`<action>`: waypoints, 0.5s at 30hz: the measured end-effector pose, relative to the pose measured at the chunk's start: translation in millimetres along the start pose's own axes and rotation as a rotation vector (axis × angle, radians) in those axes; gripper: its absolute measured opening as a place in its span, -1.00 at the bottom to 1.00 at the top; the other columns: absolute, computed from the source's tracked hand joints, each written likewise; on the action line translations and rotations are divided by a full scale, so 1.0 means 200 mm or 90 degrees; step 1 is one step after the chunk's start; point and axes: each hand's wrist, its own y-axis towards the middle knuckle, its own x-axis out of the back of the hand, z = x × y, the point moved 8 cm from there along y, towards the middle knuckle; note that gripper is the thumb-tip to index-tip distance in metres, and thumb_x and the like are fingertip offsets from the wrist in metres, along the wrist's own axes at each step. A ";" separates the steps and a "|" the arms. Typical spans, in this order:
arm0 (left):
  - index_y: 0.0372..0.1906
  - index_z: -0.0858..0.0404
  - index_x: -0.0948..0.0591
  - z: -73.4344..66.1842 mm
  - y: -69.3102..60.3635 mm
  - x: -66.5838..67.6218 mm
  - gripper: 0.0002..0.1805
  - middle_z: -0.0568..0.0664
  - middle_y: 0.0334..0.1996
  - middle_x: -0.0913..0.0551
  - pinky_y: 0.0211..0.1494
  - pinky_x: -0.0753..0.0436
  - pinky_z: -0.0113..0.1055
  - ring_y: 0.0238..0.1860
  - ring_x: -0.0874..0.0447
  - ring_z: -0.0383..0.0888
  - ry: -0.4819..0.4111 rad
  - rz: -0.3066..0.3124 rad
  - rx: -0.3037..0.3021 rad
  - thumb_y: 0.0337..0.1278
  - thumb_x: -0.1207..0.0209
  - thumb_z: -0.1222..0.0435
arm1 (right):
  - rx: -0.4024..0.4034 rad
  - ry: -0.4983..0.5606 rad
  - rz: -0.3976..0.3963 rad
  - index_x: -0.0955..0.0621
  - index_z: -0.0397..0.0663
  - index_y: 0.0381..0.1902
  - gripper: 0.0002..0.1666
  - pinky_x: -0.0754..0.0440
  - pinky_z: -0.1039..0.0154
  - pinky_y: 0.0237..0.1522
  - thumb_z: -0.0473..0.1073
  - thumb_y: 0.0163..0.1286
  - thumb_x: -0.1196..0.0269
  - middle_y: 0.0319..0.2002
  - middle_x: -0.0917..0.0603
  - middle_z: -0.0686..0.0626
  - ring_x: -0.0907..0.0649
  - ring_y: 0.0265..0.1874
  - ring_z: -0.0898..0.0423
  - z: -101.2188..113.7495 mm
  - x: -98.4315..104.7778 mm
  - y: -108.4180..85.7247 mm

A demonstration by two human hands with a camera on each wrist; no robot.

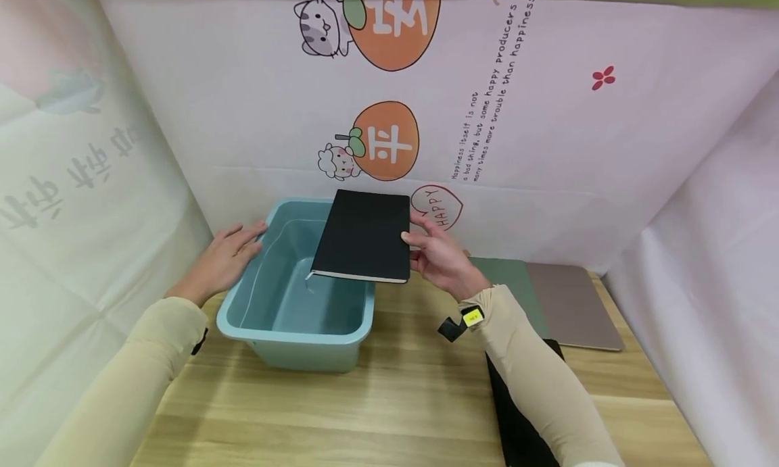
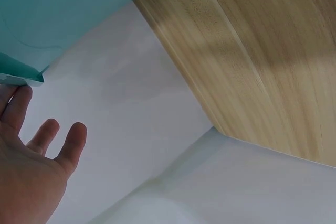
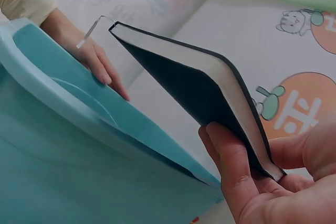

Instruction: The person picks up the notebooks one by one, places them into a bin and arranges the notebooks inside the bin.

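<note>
A black notebook (image 1: 365,236) with a pale ribbon marker is pinched along one edge by my right hand (image 1: 443,256), thumb on top and fingers beneath. It hangs over the right part of a blue-green plastic tub (image 1: 295,351). In the right wrist view the notebook (image 3: 173,69) is tilted, its white page edges showing above the tub (image 3: 94,166). My left hand (image 1: 226,261) rests on the tub's left rim with fingers fairly straight. From the left wrist view, fingertips of the left hand (image 2: 31,166) touch the underside of the rim.
On the wooden table (image 1: 426,399), a green and a brown flat notebook or board (image 1: 572,305) lie at the back right. A black flat item (image 1: 517,413) sits partly under my right forearm. White printed cloth walls (image 1: 255,102) stand at the back and sides.
</note>
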 end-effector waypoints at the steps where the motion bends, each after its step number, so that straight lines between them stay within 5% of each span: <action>1: 0.64 0.08 -0.15 0.00 0.00 0.00 -0.36 0.14 0.63 -0.13 0.55 0.01 0.43 0.63 0.13 0.36 -0.001 -0.001 0.002 0.66 0.29 -0.06 | 0.001 0.002 0.005 -0.15 0.14 0.58 -0.33 -0.76 0.27 -0.21 -0.28 0.62 -0.03 -0.17 -0.79 0.13 -0.77 -0.33 0.18 0.00 -0.02 0.01; 15: 0.64 0.07 -0.14 -0.01 -0.01 0.00 -0.36 0.13 0.63 -0.13 0.55 0.01 0.44 0.63 0.12 0.35 -0.006 0.002 0.002 0.65 0.28 -0.06 | -0.008 0.013 0.003 -0.14 0.16 0.57 -0.32 -0.74 0.28 -0.25 -0.30 0.62 -0.03 -0.20 -0.76 0.09 -0.76 -0.36 0.18 -0.05 -0.16 0.06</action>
